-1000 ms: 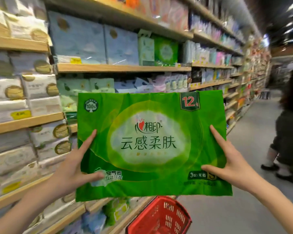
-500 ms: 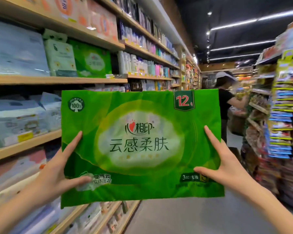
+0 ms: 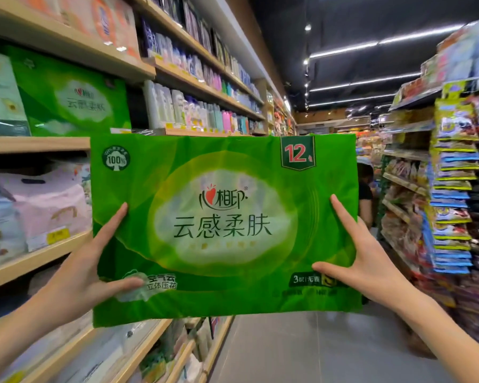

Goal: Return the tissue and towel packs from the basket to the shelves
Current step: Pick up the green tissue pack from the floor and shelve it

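I hold a large green tissue pack (image 3: 224, 225) flat and upright in front of me, its printed face toward me. My left hand (image 3: 89, 269) grips its lower left edge, thumb across the front. My right hand (image 3: 368, 261) grips the lower right edge the same way. A matching green tissue pack (image 3: 72, 98) stands on the wooden shelf (image 3: 33, 143) at upper left, beside a pale pack with sunflowers (image 3: 0, 92). The basket is out of view.
Wooden shelves full of tissue and towel packs run along the left, with a pink bag (image 3: 47, 205) one level down. Snack racks (image 3: 451, 205) line the right. A person (image 3: 365, 194) stands far down the grey aisle floor (image 3: 302, 349).
My view has swung further right and up along the aisle; the red basket seen a second ago is gone from view. The green pack stays held by both hands, now nearer the matching shelf pack.
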The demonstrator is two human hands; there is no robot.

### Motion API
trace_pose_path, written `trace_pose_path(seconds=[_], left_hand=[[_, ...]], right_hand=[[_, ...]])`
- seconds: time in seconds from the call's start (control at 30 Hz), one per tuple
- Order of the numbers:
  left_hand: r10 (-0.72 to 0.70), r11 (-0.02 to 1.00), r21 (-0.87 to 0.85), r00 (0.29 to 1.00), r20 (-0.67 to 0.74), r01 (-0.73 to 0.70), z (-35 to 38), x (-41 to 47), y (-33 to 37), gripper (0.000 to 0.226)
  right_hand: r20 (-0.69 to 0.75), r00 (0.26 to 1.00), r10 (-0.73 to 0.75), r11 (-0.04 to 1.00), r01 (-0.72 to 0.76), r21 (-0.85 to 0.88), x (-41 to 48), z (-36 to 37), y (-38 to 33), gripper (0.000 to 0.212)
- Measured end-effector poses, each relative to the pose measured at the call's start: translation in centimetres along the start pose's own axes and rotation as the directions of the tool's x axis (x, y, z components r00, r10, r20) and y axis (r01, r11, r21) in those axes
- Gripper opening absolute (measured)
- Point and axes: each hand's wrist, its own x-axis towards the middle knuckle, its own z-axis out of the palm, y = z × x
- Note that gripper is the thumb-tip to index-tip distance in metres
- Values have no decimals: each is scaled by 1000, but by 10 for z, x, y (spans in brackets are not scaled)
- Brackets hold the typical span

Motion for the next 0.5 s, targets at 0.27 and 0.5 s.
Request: trace_pose_path(seconds=[0.27, 0.5], left_hand=[[34, 999, 20, 998, -53, -33, 40, 109, -68, 111], [-18, 993, 118, 996, -86, 29, 74, 174, -118, 120]], right_hand=[[-62, 998, -6, 1000, 4, -30, 109, 38, 61, 110], [-81, 992, -93, 995, 95, 21, 200, 88, 129, 106]])
